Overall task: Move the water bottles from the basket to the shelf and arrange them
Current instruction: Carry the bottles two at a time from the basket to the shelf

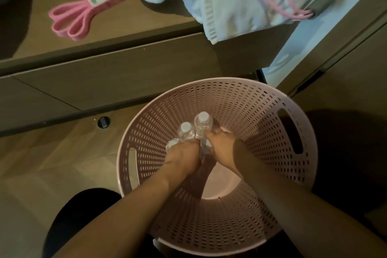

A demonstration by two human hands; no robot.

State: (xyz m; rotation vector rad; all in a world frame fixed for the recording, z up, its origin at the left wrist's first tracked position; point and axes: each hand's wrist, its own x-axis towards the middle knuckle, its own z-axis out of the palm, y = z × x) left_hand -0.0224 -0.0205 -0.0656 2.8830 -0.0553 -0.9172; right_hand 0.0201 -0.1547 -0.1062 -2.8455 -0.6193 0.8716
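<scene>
Wood floor [62, 153], brown shelf [104, 33] w/ pink band [73, 16] beyond hands; both arms down in pink basket [272, 111]; left hand [184, 154], right hand [222, 142] clasped round upright water bottles [202, 123].

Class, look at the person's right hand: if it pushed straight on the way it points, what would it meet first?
Probably the taller clear plastic water bottle that the right hand already touches; beyond it, the pink perforated basket's wall. Depth is unclear.
</scene>
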